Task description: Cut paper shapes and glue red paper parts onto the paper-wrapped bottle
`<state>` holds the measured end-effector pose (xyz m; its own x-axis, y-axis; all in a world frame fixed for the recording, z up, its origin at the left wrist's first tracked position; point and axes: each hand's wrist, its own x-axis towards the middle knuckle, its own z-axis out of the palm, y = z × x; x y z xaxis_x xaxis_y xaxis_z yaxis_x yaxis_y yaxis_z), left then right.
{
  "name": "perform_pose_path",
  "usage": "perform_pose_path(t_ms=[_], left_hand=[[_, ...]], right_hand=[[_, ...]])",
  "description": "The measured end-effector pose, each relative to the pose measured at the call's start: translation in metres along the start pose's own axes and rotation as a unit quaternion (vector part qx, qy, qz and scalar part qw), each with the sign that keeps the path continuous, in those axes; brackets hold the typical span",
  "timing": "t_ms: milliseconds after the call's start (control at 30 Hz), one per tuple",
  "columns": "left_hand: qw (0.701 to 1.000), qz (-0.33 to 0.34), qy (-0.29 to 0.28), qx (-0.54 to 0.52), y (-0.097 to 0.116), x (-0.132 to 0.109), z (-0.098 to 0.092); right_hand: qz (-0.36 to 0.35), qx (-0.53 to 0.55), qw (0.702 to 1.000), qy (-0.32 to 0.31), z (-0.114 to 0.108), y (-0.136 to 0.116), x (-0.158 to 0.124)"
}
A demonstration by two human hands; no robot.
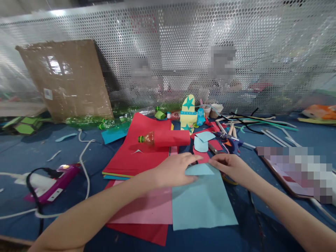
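Perforated screen point(168, 38) (silvery), blue tabletop point(67, 151).

A brown cardboard panel point(67, 78) stood before the perforated metal partition point(175, 33) behind the blue counter point(28, 147). On the left lay a purple power strip point(63, 180) with plugs in it; on the right, a flat device point(285, 173) with a glossy screen.

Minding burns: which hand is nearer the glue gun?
Right: the right hand lies just in front of the glue gun; the left hand is farther off, to its left.

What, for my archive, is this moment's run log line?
left hand: at light-blue paper | right hand: at its far edge | bottle: on red paper
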<state>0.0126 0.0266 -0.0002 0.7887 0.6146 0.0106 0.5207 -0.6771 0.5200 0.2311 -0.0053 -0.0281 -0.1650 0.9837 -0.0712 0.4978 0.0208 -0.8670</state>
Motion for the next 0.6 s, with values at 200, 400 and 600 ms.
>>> perform_pose_path(t_ms=[200, 400, 600], left_hand=[[0.999, 0.015, 0.004, 0.034, -0.004, 0.003, 0.004], [0.986, -0.084, 0.048, -0.134, -0.016, 0.009, -0.008], [0.952, -0.124, 0.058, -0.272, -0.042, 0.017, -0.011]], right_hand=[[-0.006, 0.035, 0.997, 0.064, -0.003, -0.003, -0.001], [-0.006, 0.059, 0.992, 0.111, -0.009, -0.001, 0.002], [-0.013, 0.041, 0.994, 0.101, -0.013, 0.0, 0.003]])
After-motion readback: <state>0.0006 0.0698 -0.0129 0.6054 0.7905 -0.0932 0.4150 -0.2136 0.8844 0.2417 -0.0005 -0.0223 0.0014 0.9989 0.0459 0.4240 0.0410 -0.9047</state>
